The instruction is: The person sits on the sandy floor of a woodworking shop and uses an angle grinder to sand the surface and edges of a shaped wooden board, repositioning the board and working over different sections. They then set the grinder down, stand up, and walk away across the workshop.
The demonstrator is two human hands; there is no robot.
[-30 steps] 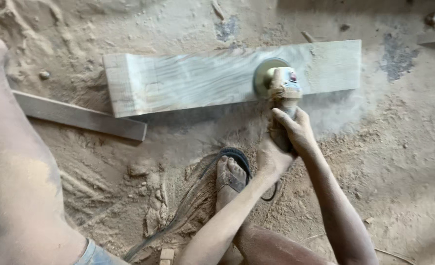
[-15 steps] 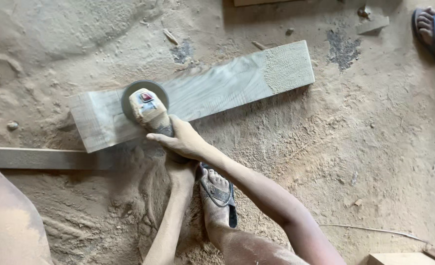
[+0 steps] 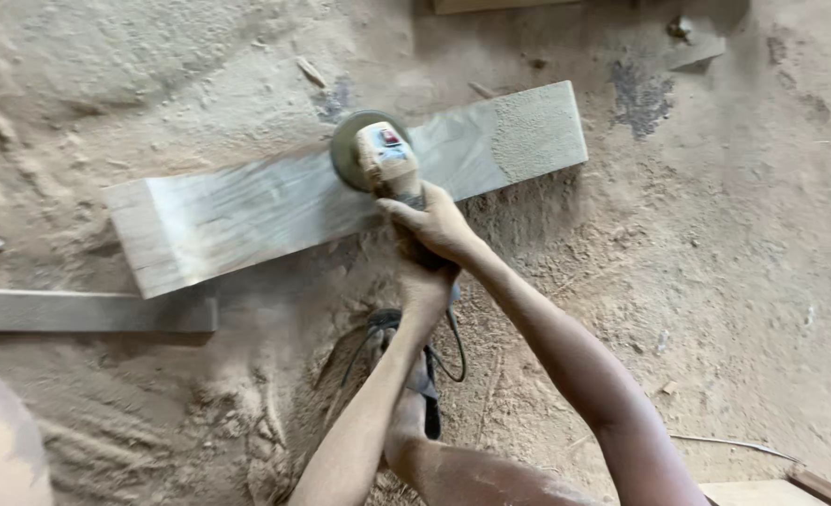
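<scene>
**Grinder on the plank, both hands locked on**

The angle grinder (image 3: 385, 155) sits on the upper face of the long wooden plank (image 3: 341, 187), its round disc flat against the wood near the middle of the board. The plank lies on the sawdust-covered floor (image 3: 697, 281), tilted across the view, its right end coated in a patch of fine dust. The right hand (image 3: 439, 223) wraps the grinder's body from above, fingers closed around it, likely to press the disc down. The left hand (image 3: 422, 286) comes in underneath and grips the tail of the tool, fingers closed too, steadying it. A dark cable (image 3: 453, 342) loops below the wrists, trailing clear of the disc. A sandalled foot (image 3: 415, 384) is planted just under the arms. A thinner strip of wood (image 3: 88, 311) lies beside the plank's left end.
</scene>
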